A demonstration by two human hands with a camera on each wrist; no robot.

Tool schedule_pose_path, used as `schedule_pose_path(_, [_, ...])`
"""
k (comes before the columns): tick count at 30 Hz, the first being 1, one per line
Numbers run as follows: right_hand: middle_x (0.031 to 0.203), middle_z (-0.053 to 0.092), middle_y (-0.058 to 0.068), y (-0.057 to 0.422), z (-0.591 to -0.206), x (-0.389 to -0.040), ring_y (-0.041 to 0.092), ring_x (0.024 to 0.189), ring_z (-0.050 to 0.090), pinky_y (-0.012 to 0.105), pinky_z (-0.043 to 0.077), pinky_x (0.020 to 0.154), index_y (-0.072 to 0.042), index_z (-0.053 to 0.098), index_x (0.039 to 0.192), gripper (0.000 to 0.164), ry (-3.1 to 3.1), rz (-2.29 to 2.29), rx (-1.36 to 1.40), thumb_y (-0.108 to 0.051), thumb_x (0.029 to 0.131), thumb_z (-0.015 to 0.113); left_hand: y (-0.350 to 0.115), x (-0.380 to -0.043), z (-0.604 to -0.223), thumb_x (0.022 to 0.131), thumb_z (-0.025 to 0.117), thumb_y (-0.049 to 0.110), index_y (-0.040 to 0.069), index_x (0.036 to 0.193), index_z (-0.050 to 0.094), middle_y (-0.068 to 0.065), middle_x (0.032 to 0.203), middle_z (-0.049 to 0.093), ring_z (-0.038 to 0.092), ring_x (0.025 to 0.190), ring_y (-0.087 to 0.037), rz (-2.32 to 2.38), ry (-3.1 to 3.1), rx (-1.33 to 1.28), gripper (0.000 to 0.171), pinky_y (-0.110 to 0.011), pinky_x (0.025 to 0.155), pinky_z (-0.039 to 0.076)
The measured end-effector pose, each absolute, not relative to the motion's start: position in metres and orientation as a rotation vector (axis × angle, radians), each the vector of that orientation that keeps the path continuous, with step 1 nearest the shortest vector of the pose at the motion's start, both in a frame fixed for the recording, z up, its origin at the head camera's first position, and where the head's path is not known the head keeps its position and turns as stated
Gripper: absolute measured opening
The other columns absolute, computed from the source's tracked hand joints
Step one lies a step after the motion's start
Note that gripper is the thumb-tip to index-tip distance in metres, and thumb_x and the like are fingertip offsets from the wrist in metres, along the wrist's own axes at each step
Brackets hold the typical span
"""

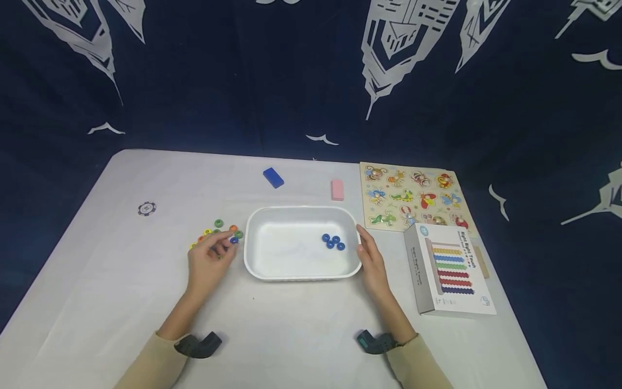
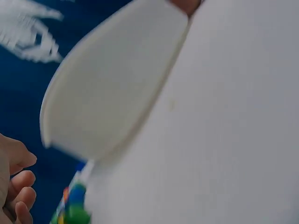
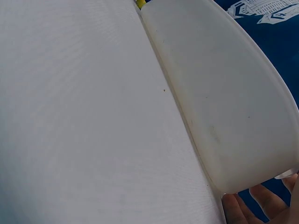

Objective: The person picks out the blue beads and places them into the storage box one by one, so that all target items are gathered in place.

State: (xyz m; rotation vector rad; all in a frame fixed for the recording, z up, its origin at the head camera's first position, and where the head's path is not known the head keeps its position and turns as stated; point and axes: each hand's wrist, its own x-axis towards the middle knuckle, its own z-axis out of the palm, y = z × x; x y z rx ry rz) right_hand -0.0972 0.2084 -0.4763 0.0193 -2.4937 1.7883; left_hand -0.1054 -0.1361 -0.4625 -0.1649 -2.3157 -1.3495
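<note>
A white tray [image 1: 291, 243] lies in the middle of the table, with several blue beads [image 1: 333, 241] toward its right side. My left hand [image 1: 209, 265] is just left of the tray, its fingers curved loosely. Near its fingertips in the head view is one blue bead [image 1: 234, 240], among green beads [image 1: 218, 223] and orange and yellow ones. In the left wrist view, the blurred beads [image 2: 77, 214] appear apart from the fingers [image 2: 23, 179]. My right hand [image 1: 373, 265] holds the tray's right end; its fingers [image 3: 268, 200] show beside that end in the right wrist view.
Behind the tray lie a blue block [image 1: 274, 178] and a pink block [image 1: 337, 189]. At the right are an insect puzzle board [image 1: 389, 186] and a white box [image 1: 452, 275] that overlaps its near edge. A round chip [image 1: 147, 208] lies at the left.
</note>
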Motion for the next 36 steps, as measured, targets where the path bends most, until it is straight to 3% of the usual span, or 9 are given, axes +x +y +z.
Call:
schedule_pose_path(6, [0.144, 0.024, -0.010, 0.209, -0.478, -0.097, 0.015, 0.133, 0.023, 0.033, 0.023, 0.105, -0.029, 0.029, 0.137, 0.041, -2.493, 1.789, 0.023, -0.023, 0.096, 0.032, -0.171, -0.102, -0.486, 0.071, 0.069, 0.005, 0.009, 0.097, 0.065, 0.001, 0.073, 0.060, 0.049, 0.062, -0.005, -1.314, -2.369, 0.191, 0.026, -0.011, 0.052, 0.038])
schedule_pose_path(13, [0.143, 0.025, -0.013, 0.209, -0.476, -0.097, 0.011, 0.132, 0.024, 0.029, 0.024, 0.105, -0.033, 0.030, 0.135, 0.041, -2.489, 1.794, -0.004, -0.023, 0.096, 0.033, -0.174, -0.105, -0.495, 0.069, 0.070, 0.007, 0.010, 0.097, 0.066, 0.000, 0.072, 0.061, 0.049, 0.059, -0.007, -1.208, -2.440, 0.285, 0.029, -0.011, 0.050, 0.038])
schedule_pose_path(22, [0.145, 0.023, -0.002, 0.201, -0.448, -0.088, 0.018, 0.133, 0.022, 0.031, 0.022, 0.106, -0.019, 0.028, 0.138, 0.043, -2.517, 1.818, -0.021, -0.017, 0.096, 0.031, -0.167, -0.110, -0.496, 0.068, 0.073, 0.013, 0.008, 0.092, 0.068, 0.000, 0.064, 0.056, 0.047, 0.055, -0.012, -0.963, -2.559, 0.270, 0.025, -0.021, 0.050, 0.034])
schedule_pose_path(27, [0.145, 0.023, -0.003, 0.199, -0.447, -0.087, 0.018, 0.133, 0.023, 0.031, 0.023, 0.106, -0.018, 0.027, 0.138, 0.043, -2.524, 1.819, -0.034, -0.016, 0.096, 0.031, -0.165, -0.107, -0.489, 0.070, 0.072, 0.012, 0.008, 0.093, 0.067, 0.001, 0.068, 0.059, 0.049, 0.057, -0.009, -1.066, -2.497, 0.261, 0.024, -0.016, 0.050, 0.036])
schedule_pose_path(30, [0.146, 0.022, -0.001, 0.199, -0.448, -0.087, 0.019, 0.133, 0.022, 0.032, 0.023, 0.105, -0.017, 0.027, 0.139, 0.043, -2.523, 1.829, -0.006, -0.014, 0.096, 0.031, -0.159, -0.107, -0.476, 0.071, 0.072, 0.012, 0.007, 0.092, 0.066, 0.000, 0.071, 0.062, 0.050, 0.060, -0.006, -1.210, -2.418, 0.203, 0.022, -0.013, 0.050, 0.038])
schedule_pose_path(36, [0.146, 0.023, 0.000, 0.199, -0.448, -0.088, 0.019, 0.133, 0.022, 0.033, 0.023, 0.105, -0.016, 0.027, 0.138, 0.043, -2.497, 1.831, 0.018, -0.014, 0.096, 0.031, -0.105, -0.120, -0.425, 0.073, 0.070, 0.013, 0.008, 0.091, 0.065, -0.003, 0.074, 0.063, 0.055, 0.066, -0.011, -1.485, -2.446, -0.133, 0.020, -0.020, 0.055, 0.044])
